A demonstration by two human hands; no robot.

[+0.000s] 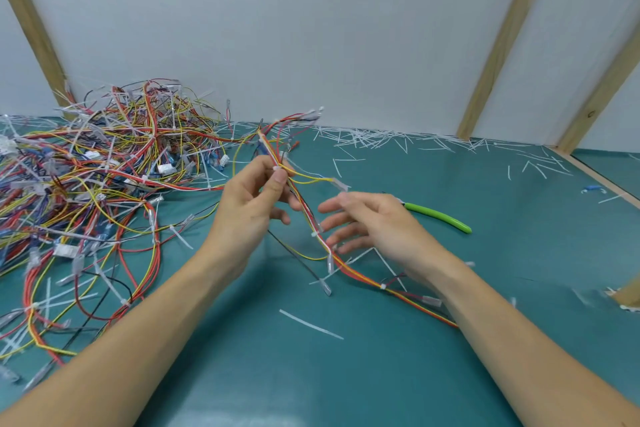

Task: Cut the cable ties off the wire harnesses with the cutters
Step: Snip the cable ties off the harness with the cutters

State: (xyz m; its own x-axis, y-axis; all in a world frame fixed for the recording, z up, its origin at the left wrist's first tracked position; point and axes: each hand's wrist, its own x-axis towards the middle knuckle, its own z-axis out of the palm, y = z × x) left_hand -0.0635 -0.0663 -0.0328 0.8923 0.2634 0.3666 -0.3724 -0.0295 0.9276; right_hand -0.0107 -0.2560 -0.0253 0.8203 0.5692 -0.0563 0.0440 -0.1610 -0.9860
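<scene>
- Left hand (254, 198) raised above the table (485, 288), thumb and fingers pinching a wire harness (349, 269) of red, yellow and orange strands near its upper end.
- Harness runs down from that pinch, past the right hand (363, 225), and trails onto the green tabletop under the right forearm; several white cable ties (383, 286) remain on it.
- Right hand just beside the harness, fingers spread and relaxed, holding nothing.
- Cutters (438, 217) with green handles lie on the table beyond the right hand, partly hidden by it.
- Big tangled pile of harnesses (97, 177) at left, loose on the table.
- Snipped white tie offcuts (377, 140) scattered along the back wall; one long piece (310, 323) lies near the forearms.
</scene>
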